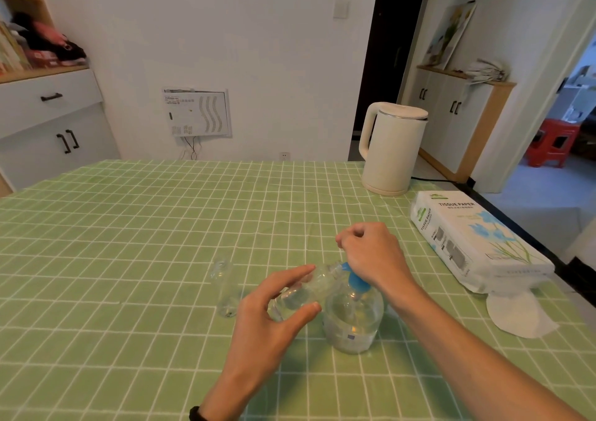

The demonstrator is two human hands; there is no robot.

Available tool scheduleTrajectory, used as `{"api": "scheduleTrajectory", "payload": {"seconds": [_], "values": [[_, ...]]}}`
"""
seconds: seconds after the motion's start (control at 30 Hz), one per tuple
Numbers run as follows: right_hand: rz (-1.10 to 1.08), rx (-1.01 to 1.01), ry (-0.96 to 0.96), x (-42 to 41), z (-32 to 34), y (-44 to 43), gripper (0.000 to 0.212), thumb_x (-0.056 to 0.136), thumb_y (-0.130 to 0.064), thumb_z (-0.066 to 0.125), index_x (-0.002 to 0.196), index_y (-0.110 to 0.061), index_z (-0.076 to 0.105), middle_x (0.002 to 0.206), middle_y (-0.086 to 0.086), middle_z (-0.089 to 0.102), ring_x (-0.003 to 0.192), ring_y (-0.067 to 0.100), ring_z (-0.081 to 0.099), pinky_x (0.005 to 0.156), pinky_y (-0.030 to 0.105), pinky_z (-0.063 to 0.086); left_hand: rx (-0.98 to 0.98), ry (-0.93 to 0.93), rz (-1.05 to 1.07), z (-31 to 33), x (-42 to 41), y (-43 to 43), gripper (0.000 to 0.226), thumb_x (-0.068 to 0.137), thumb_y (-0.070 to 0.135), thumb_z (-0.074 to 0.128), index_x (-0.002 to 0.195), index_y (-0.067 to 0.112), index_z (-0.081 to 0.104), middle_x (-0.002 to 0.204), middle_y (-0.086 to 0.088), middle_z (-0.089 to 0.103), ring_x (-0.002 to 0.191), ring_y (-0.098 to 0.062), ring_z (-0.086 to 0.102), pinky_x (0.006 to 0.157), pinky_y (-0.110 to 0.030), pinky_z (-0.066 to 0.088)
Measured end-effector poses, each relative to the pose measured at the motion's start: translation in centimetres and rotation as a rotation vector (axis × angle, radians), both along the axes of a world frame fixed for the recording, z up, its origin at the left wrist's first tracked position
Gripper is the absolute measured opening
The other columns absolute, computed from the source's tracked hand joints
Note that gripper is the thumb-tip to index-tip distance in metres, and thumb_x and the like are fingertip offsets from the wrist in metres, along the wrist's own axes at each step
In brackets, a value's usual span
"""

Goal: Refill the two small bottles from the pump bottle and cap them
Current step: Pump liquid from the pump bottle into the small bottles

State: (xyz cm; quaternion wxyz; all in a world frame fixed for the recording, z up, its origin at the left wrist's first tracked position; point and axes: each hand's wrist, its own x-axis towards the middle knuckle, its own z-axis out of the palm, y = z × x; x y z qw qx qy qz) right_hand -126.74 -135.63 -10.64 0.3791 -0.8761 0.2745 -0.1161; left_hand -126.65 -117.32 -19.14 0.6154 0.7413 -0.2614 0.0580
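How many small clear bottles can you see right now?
2. The standing bottle is upright, left of the left hand. The tilted bottle is held by that hand, mouth at the pump bottle spout. None seem hidden.

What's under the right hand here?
The blue pump head of the pump bottle, spout pointing at the tilted small bottle held by the left hand. The right hand covers the pump's top.

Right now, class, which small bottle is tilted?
The small bottle in the left hand, mouth at the blue pump; the other bottle stands upright, untouched.
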Motion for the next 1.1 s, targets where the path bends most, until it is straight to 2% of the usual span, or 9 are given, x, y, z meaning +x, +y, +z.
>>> {"api": "scheduleTrajectory", "payload": {"seconds": [0.4, 0.5, 0.63, 0.7, 0.77, 0.83, 0.9, 1.03, 1.1], "values": [[0.014, -0.002, 0.016, 0.0, -0.2, -0.3, 0.032, 0.099, -0.021, 0.056, 0.098, 0.004, 0.074, 0.102, 0.019, 0.081, 0.099, 0.043, 0.075, 0.087, 0.052, 0.062, 0.014, 0.019, -0.012, -0.1, -0.2, 0.0, 0.055, 0.082, 0.014, 0.089, 0.125, 0.044, 0.073, 0.118, 0.024, 0.077, 0.116, -0.002, 0.069, 0.094, -0.005, 0.045], [0.039, -0.003, 0.001, 0.3, -0.1, -0.6, 0.028, 0.098, -0.023, 0.057, 0.072, -0.014, 0.055, 0.068, 0.009, 0.056, 0.066, 0.028, 0.052, 0.067, 0.04, 0.045, 0.01, 0.019, -0.003, -0.1, -0.2, 0.1, 0.056, 0.081, 0.013, 0.089, 0.124, 0.045, 0.073, 0.117, 0.024, 0.077, 0.116, -0.001, 0.07, 0.093, -0.005, 0.044], [0.03, -0.008, -0.007, 0.4, 0.0, -0.6, 0.03, 0.097, -0.023, 0.058, 0.069, -0.019, 0.048, 0.063, 0.003, 0.045, 0.064, 0.022, 0.042, 0.065, 0.036, 0.038, 0.011, 0.017, 0.009, -0.1, -0.1, 0.2, 0.055, 0.081, 0.013, 0.089, 0.124, 0.044, 0.074, 0.117, 0.025, 0.077, 0.114, 0.001, 0.07, 0.094, -0.006, 0.045], [0.025, -0.002, -0.003, 0.3, 0.0, -0.6, 0.028, 0.097, -0.022, 0.057, 0.074, -0.006, 0.061, 0.068, 0.014, 0.063, 0.065, 0.029, 0.053, 0.066, 0.039, 0.045, 0.01, 0.019, 0.004, -0.2, 0.0, 0.2, 0.056, 0.081, 0.013, 0.089, 0.124, 0.044, 0.073, 0.117, 0.024, 0.078, 0.114, -0.001, 0.07, 0.094, -0.006, 0.045], [0.019, 0.01, -0.008, 0.3, 0.0, -0.4, 0.031, 0.098, -0.02, 0.055, 0.1, 0.004, 0.075, 0.101, 0.02, 0.081, 0.088, 0.043, 0.073, 0.08, 0.05, 0.061, 0.01, 0.018, 0.004, -0.3, 0.0, 0.1, 0.056, 0.081, 0.012, 0.089, 0.124, 0.043, 0.074, 0.117, 0.024, 0.078, 0.115, -0.002, 0.071, 0.094, -0.007, 0.046], [0.012, 0.009, -0.001, 0.1, -0.1, -0.2, 0.034, 0.098, -0.019, 0.053, 0.111, 0.002, 0.076, 0.118, 0.019, 0.079, 0.114, 0.042, 0.073, 0.098, 0.056, 0.06, 0.012, 0.017, 0.004, -0.3, 0.0, 0.0, 0.055, 0.081, 0.01, 0.089, 0.124, 0.041, 0.074, 0.117, 0.024, 0.077, 0.115, -0.001, 0.07, 0.094, -0.005, 0.045], [0.017, 0.007, 0.013, 0.0, -0.4, -0.2, 0.034, 0.099, -0.019, 0.053, 0.11, 0.001, 0.077, 0.119, 0.017, 0.079, 0.117, 0.04, 0.072, 0.1, 0.056, 0.059, 0.014, 0.013, -0.006, -0.2, -0.1, -0.1, 0.054, 0.081, 0.01, 0.089, 0.124, 0.039, 0.075, 0.119, 0.025, 0.077, 0.116, 0.001, 0.07, 0.093, -0.003, 0.045], [-0.001, 0.014, -0.006, 0.2, -1.1, -0.6, 0.032, 0.099, -0.02, 0.053, 0.107, -0.001, 0.078, 0.101, 0.017, 0.082, 0.086, 0.038, 0.073, 0.081, 0.045, 0.06, 0.018, 0.007, -0.016, -0.2, -0.3, -0.2, 0.055, 0.08, 0.012, 0.09, 0.125, 0.04, 0.074, 0.117, 0.024, 0.078, 0.116, -0.001, 0.07, 0.093, -0.004, 0.044], [0.001, 0.006, -0.006, 0.3, -1.2, -0.6, 0.032, 0.1, -0.022, 0.054, 0.103, -0.001, 0.078, 0.089, 0.019, 0.078, 0.069, 0.026, 0.058, 0.069, 0.037, 0.048, 0.016, 0.006, -0.015, -0.2, -0.3, -0.2, 0.054, 0.081, 0.012, 0.089, 0.125, 0.039, 0.074, 0.117, 0.023, 0.078, 0.116, -0.002, 0.07, 0.094, -0.005, 0.045]]}}
